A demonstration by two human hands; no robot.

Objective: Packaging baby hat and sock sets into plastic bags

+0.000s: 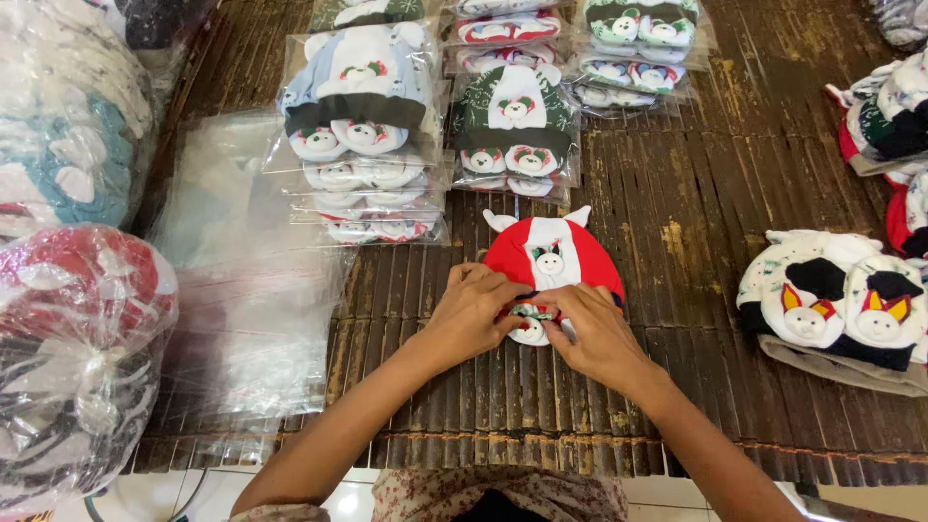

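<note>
Red and white, the cap [552, 257] lies flat just beyond both hands, left [471, 314] and right [594, 332], whose fingers pinch small mittens [529, 323] against its near edge, keeping the set together.

Both hands, the left hand [474, 314] and the right hand [594, 333], pressed on small booties [530, 324] at the lower edge of a red-and-white baby hat [551, 253], with bagged sets [512, 126] stacked beyond their fingertips on the slatted mat [677, 193].

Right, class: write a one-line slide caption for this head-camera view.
Left hand and right hand press small booties onto a red-and-white baby hat beside bagged sets.
</note>
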